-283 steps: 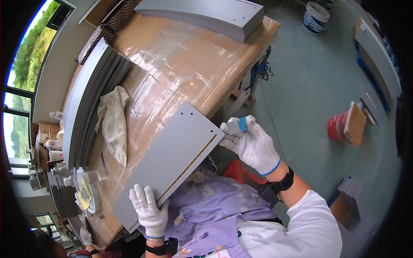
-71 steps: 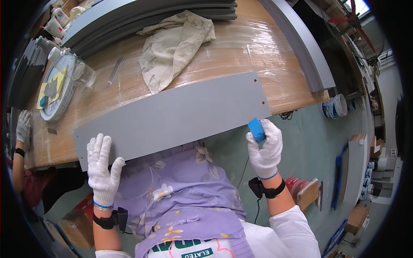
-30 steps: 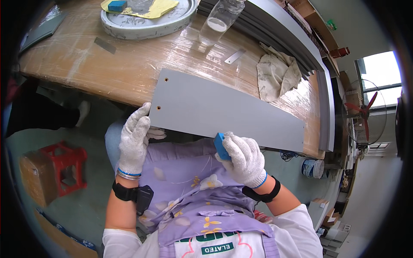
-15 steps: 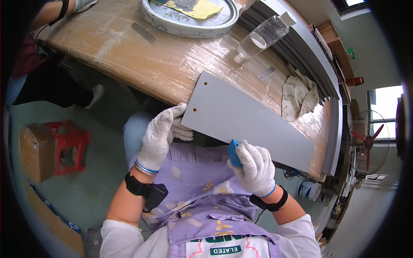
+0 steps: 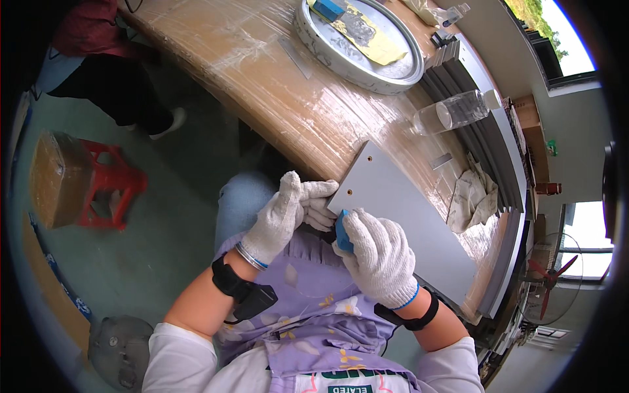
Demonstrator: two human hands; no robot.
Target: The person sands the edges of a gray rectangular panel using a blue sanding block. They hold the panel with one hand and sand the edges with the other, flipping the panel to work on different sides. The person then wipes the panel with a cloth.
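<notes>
A long grey panel [image 5: 413,226] lies slantwise at the table's near edge, with two small brass-coloured holes near its left end. My left hand [image 5: 278,219], in a white knit glove, is beside that end. Its fingers are stretched out, the fingertips touching the panel's edge near the corner, with the thumb raised apart. My right hand [image 5: 383,255], also gloved, is closed around a small blue block [image 5: 343,232], held at the panel's near long edge close to the left corner. The fingers hide part of the block.
A round white lid [image 5: 308,39] carries a yellow sheet [image 5: 367,33] with grey paste and another blue block [image 5: 327,9]. A clear bottle [image 5: 458,111], a cloth [image 5: 472,200] and stacked grey strips [image 5: 452,72] lie on the table [image 5: 216,59]. A red stool [image 5: 111,183] stands left, near another person's legs [image 5: 98,85].
My right hand has slid the blue block leftward along the panel's near edge toward its left corner. My left hand stays by the panel's end. The whole view has shifted.
</notes>
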